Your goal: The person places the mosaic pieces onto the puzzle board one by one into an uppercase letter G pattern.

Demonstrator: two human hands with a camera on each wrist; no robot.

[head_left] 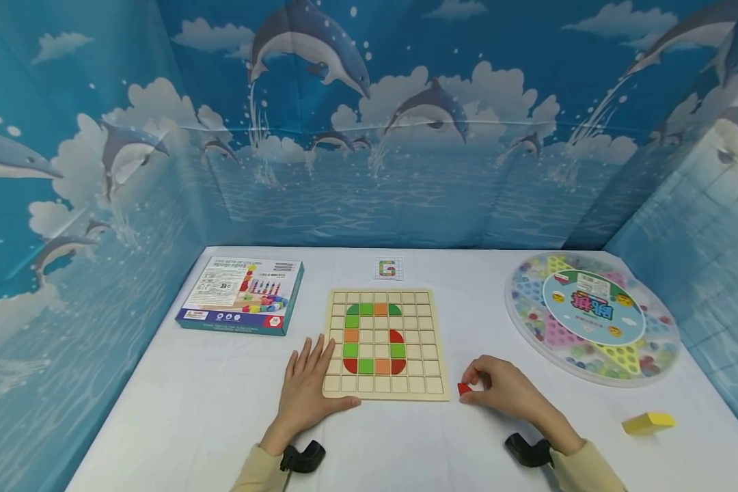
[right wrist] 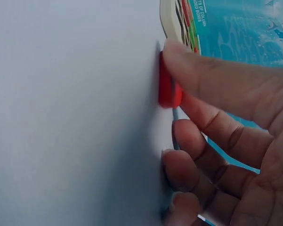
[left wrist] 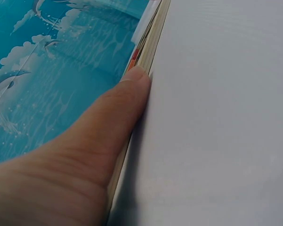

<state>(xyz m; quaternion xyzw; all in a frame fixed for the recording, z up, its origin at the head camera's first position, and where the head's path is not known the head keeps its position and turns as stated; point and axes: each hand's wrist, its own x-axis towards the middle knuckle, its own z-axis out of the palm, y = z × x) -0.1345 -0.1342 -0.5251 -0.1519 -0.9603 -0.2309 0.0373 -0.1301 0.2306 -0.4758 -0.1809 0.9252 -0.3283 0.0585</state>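
Observation:
A wooden grid board [head_left: 418, 350] lies flat in the middle of the table. Green, orange and red pieces on it form a G-like shape, with quarter-round pieces at its corners. At the board's front left corner, my left hand [head_left: 307, 384] lies with fingers straight and spread; its thumb [left wrist: 125, 101] rests along the front edge. Right of the board, my right hand [head_left: 506, 388] pinches a small red block [right wrist: 166, 84] between thumb and index finger, just above or on the tablecloth. The other right fingers are loosely curled.
Behind the board lies a small pattern card [head_left: 389, 268] showing a similar G. A toy box [head_left: 240, 295] is at back left, a round clear game case [head_left: 593, 307] at back right. One yellow block [head_left: 648, 424] sits at front right. A dolphin-print curtain [head_left: 369, 191] surrounds the table.

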